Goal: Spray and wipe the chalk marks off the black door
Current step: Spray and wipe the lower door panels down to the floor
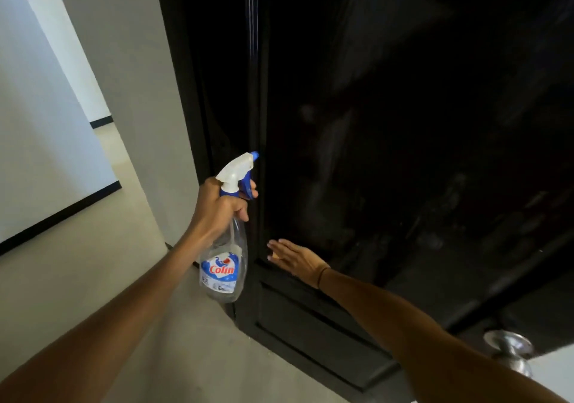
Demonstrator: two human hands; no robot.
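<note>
In the head view, the left hand [222, 205] gripped the spray bottle [228, 235] upright at centre frame, finger on the trigger and nozzle aimed right at the black door [403, 123]. The right hand [295, 260], fingers straight, pressed something pale, barely visible, flat to the door just right of the bottle, nearer the faint smears at centre right.

The black door [403, 123] runs off the top and right edges, its upper part too dark to read. Faint pale smears [435, 210] low on the panel are blurred — chalk or reflection, unclear. A tan scrap under the right hand [295, 258] is mostly hidden. The metal knob [509, 353] is blurred — partly behind the forearm.
</note>
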